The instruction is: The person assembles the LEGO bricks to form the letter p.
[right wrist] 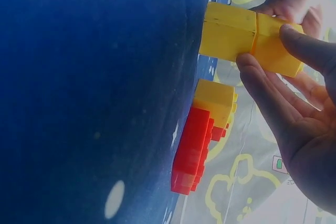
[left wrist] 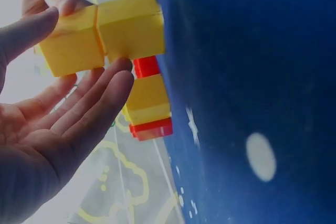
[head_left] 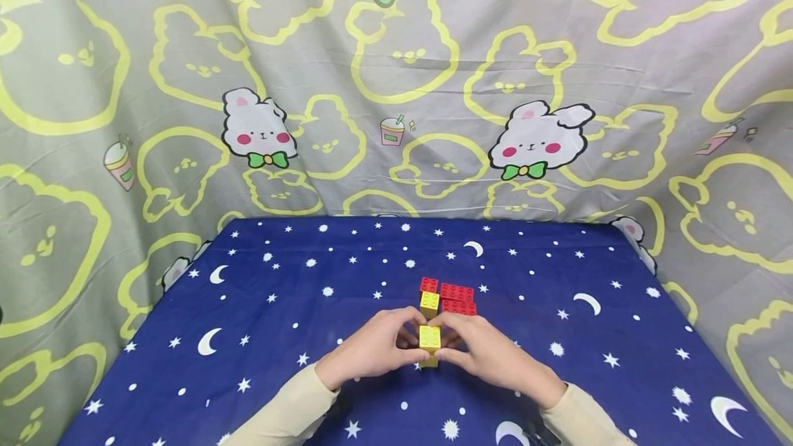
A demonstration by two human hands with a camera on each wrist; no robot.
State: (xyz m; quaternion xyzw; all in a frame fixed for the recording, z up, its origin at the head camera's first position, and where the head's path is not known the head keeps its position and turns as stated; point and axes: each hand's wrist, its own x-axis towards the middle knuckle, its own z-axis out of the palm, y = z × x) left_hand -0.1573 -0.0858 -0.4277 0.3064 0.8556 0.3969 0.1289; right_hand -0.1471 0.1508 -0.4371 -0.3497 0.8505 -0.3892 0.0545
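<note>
Two yellow toy building bricks form a small stack near the front of the blue cloth. My left hand (head_left: 383, 344) grips the upper yellow brick (head_left: 430, 336) from the left, its thumb on the side and fingers around the back. From the other side my right hand (head_left: 489, 353) holds the same brick between thumb and fingers. The lower yellow brick (left wrist: 131, 30) sits directly under it, with a thin seam between the two. Fingertips of both hands reach down to this lower brick. Whether the studs are fully pressed in cannot be told.
Just behind the hands stands another yellow brick (head_left: 429, 304), with a small red brick (head_left: 429, 284) behind it. Two longer red bricks, one farther back (head_left: 457, 292) and one nearer (head_left: 460, 307), lie to their right. A patterned curtain (head_left: 334, 74) hangs beyond the table's far edge.
</note>
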